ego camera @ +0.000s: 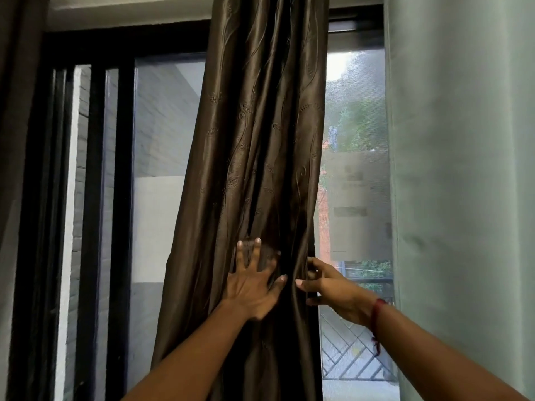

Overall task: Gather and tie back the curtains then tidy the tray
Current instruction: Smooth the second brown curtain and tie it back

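The brown curtain hangs straight up and down between my hands. My left hand lies on its front, fingers spread; my right hand pinches its right edge, just beside, ready to bunch inward.

We see two bare forearms entering from the near edge, with no sleeves reaching into view on either one. Our left hand wears nothing: no ring, no watch, no band, and its fingers end in short, pale nails. Our right hand is likewise ringless, but at its wrist we wear a thin red thread bracelet, wound around the wrist, with a knotted loose end of the same dark red thread hanging below the arm.
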